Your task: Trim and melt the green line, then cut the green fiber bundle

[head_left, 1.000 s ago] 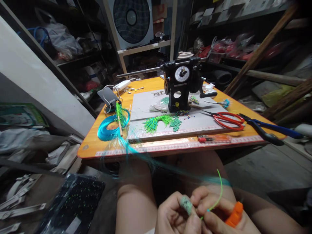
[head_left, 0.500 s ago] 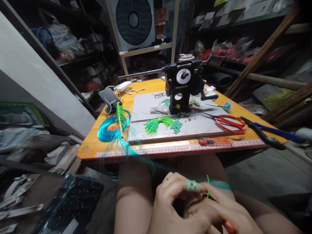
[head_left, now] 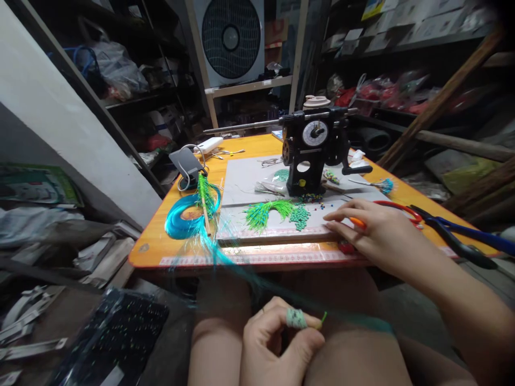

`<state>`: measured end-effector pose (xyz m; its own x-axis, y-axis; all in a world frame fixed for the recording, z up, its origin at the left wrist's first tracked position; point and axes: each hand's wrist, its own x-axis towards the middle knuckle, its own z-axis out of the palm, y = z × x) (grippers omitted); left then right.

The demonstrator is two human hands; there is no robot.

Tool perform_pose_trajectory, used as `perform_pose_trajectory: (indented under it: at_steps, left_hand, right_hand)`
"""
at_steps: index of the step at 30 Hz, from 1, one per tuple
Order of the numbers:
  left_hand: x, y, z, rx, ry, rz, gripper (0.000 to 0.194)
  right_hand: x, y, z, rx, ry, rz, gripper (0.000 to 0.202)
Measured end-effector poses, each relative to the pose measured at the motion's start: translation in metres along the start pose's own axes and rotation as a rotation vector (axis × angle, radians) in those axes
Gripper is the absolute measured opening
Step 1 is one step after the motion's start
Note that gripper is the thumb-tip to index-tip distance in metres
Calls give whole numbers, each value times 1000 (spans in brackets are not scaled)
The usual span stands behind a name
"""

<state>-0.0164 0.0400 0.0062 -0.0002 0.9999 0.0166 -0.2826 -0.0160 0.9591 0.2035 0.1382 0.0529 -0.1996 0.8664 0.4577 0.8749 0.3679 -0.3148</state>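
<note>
No readable text; dial (head_left: 315, 133) numerals on winder (head_left: 311, 153) too small; ruler marks along table edge (head_left: 257, 258) blurred

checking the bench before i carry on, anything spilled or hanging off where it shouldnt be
Yes. The turquoise fibre bundle trails off the orange table edge toward the lap. Loose coloured beads lie scattered by the black winding machine.
</note>
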Motion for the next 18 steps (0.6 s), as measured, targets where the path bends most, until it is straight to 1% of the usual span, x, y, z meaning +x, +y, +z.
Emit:
perform_pose_trajectory:
  at_steps: [3,5,9,13,16,18]
  left_hand:
    - [1,-4,-4,-19,10,-40,34]
    - [2,-6,-6,-36,6,-68,38]
    - [3,-8,-8,-23,-3,-78,42]
    - [3,-6,-7,-28,-38,-102,43]
    - [3,-3,-7,-51,-65,-140,43]
    - [1,-2,-7,-65,-75,-155,45]
  right_hand:
    - [20,1,9,-60,-131,-44,13]
    - [24,-4,16,-77,-149,-54,14]
    - [25,-15,23,-85,-124,-58,15]
    - [29,-17,24,-77,-104,-66,18]
    - [32,-17,22,-46,-73,-69,19]
    - [27,-23,16,-11,-10,-52,16]
